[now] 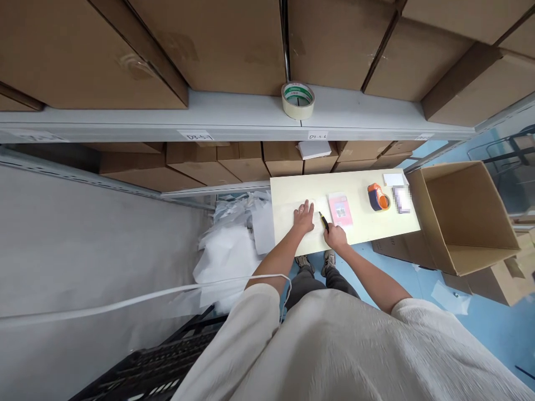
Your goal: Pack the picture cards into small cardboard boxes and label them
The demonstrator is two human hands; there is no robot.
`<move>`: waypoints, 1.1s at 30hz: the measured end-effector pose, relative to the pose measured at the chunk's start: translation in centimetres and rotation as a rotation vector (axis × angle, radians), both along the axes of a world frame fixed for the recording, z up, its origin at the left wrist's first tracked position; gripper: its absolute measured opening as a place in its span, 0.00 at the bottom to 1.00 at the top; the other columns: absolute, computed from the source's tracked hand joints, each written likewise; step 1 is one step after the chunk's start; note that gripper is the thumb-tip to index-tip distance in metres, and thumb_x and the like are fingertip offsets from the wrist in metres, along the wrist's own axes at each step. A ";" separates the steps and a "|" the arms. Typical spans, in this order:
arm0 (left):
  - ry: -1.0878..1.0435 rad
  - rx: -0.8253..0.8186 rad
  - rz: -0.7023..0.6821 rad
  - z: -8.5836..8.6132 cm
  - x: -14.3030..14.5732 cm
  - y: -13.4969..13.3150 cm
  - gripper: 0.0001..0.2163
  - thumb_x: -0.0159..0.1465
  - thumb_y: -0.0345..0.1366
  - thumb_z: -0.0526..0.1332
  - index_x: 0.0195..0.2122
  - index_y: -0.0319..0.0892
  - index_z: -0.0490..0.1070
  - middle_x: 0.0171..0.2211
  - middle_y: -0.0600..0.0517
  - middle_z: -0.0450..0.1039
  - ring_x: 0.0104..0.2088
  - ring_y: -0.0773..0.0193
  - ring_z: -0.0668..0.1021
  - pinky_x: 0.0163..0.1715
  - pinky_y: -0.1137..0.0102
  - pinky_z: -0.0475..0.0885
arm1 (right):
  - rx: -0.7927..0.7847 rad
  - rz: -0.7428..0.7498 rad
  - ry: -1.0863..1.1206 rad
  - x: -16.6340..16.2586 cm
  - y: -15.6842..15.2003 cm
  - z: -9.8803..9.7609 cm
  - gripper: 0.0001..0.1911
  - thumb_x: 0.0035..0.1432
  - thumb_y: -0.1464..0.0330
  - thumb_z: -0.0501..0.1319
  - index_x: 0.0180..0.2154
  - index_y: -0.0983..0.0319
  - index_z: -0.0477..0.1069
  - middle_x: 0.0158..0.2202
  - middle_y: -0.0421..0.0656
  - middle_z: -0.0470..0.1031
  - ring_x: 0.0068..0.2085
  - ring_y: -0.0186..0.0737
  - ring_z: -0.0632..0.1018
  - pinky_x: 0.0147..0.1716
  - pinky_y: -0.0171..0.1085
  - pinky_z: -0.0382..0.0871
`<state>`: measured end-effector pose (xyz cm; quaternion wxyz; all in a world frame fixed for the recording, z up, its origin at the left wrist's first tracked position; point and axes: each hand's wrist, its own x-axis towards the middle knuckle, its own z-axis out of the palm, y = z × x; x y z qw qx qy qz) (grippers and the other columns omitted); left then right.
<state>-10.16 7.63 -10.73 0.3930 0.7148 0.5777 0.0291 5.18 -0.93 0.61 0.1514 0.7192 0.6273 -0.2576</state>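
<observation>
My left hand [304,217] lies flat with fingers spread on a pale sheet at the left part of the cream tabletop [288,192]. My right hand [335,237] is closed around a slim black and yellow utility knife [324,221], its tip pointing up and left toward the left hand. Just right of the knife rests a pink and white flat packet [340,210]. What lies under my left palm is hidden.
An orange and navy tape dispenser [377,197] and a white card [393,179] sit at the table's right. Beside them stands an open cardboard box [472,217]. White packing sheets [229,250] pile at left. A tape roll [298,101] rests on the shelf [242,108]. A white cable [146,295] crosses my left arm.
</observation>
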 end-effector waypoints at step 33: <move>0.286 0.123 -0.184 4.3 -2.4 -8.6 0.25 0.71 0.32 0.57 0.70 0.43 0.67 0.77 0.39 0.59 0.74 0.44 0.65 0.69 0.51 0.65 | 0.339 -0.393 0.735 12.6 -4.2 6.9 0.20 0.68 0.47 0.53 0.42 0.56 0.65 0.35 0.43 0.79 0.35 0.43 0.78 0.36 0.40 0.73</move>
